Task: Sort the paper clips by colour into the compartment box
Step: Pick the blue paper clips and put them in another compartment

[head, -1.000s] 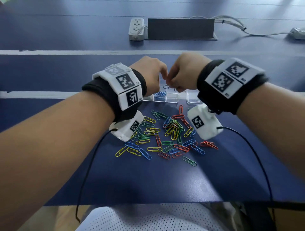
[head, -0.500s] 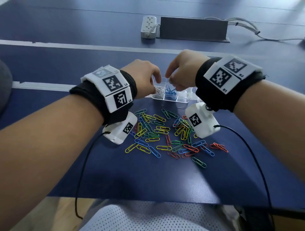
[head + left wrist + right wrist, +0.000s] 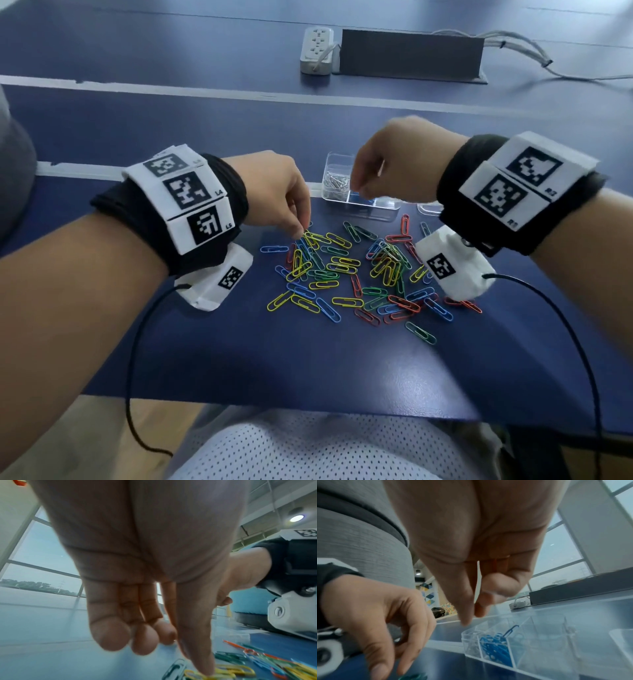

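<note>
A loose pile of paper clips (image 3: 342,270) in yellow, blue, green and red lies on the blue table. Behind it stands the clear compartment box (image 3: 376,206), with silver clips (image 3: 337,180) in its left cell and blue clips (image 3: 494,647) in the one beside it. My left hand (image 3: 301,231) reaches down at the pile's left edge. Its thumb tip rests on a yellow clip (image 3: 231,670), a small gap shows between thumb and forefinger, and the other fingers are curled. My right hand (image 3: 472,618) hovers over the silver cell with fingers curled and no clip visible in it.
A second clear container (image 3: 428,207) sits right of the box, half hidden by my right wrist. Far back are a white power strip (image 3: 317,48), a dark grey block (image 3: 411,58) and cables (image 3: 513,44). The table's front edge (image 3: 308,401) is near my lap.
Both hands were together above the box with a silver clip between them. The left hand has since dropped to the pile's left edge, while the right hand stays over the box.
</note>
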